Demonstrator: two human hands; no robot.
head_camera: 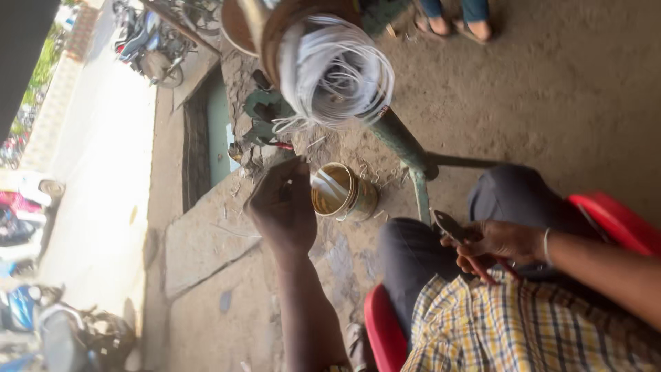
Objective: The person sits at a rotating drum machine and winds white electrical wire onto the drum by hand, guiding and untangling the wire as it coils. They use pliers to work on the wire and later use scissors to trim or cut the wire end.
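Observation:
My left hand (282,207) is raised in front of me with its fingers pinched together on a thin white strand, near a round metal tin (358,200). The strand seems to come off a big coil of white wire (337,69) mounted on a green metal stand (403,148). My right hand (499,241) rests over my knee in dark trousers (413,251) and grips pliers with red handles (451,226), jaws pointing toward the stand. I wear a yellow checked shirt (523,324).
I sit on a red plastic chair (613,217) on dusty ground. Another person's sandalled feet (454,24) stand beyond the coil. Scrap and a red-handled tool (275,145) lie by a concrete slab (206,241). Parked motorbikes (148,41) line a bright street.

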